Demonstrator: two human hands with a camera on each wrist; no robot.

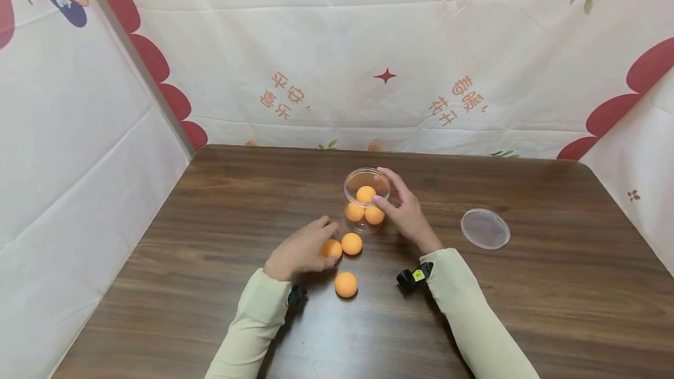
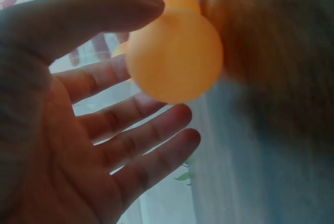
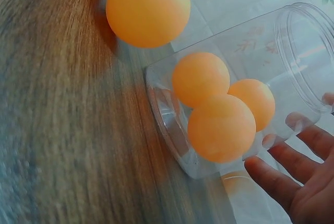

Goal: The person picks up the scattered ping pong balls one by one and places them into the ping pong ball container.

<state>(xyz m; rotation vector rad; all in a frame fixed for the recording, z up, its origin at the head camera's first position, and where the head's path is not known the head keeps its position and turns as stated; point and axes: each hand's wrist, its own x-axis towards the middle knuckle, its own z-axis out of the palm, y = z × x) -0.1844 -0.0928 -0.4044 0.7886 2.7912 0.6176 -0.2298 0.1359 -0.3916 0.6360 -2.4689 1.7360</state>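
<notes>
A clear plastic jar stands upright on the table, its mouth uncovered, with three orange ping-pong balls inside. My right hand holds it near the rim, thumb on the near side and fingers around the far right. At the jar's lower left, my left hand spreads its thumb and fingers around an orange ping-pong ball on the table. The thumb overlaps that ball in the left wrist view; some fingertips are hidden behind it. A second loose ball lies beside it, and a third sits closer to me.
A round clear lid lies flat on the table to the right of the jar. The brown wooden table ends at a white printed cloth behind, with more cloth on both sides.
</notes>
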